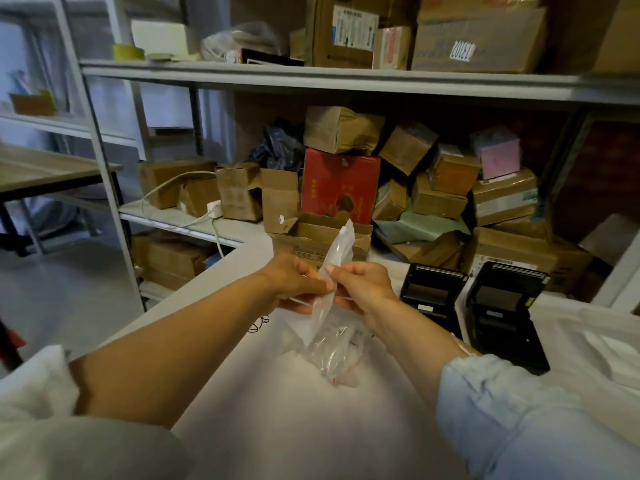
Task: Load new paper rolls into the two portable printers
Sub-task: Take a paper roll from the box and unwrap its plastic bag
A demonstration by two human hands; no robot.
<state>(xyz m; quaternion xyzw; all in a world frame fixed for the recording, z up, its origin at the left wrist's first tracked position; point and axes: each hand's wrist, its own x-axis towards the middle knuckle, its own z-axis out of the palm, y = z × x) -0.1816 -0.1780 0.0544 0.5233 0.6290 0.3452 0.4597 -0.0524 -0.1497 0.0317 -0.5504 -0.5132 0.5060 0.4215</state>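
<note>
Over the white table (277, 427), my left hand (298, 282) and my right hand (363, 289) both pinch a clear plastic bag (332, 265), one on each side of its middle. The bag's top sticks up above my fingers and its lower part hangs crumpled down to the table. What it contains is too blurred to tell. Two black portable printers stand side by side to the right, lids open: the nearer-left printer (433, 292) and the right printer (505, 306). No paper roll is plainly visible.
An open cardboard box (322, 237) sits at the table's far edge behind my hands. Metal shelving (311, 77) behind it is packed with cardboard boxes and a red box (339, 185). White packaging (595, 341) lies right of the printers. A white cable (180, 202) trails on the shelf at left.
</note>
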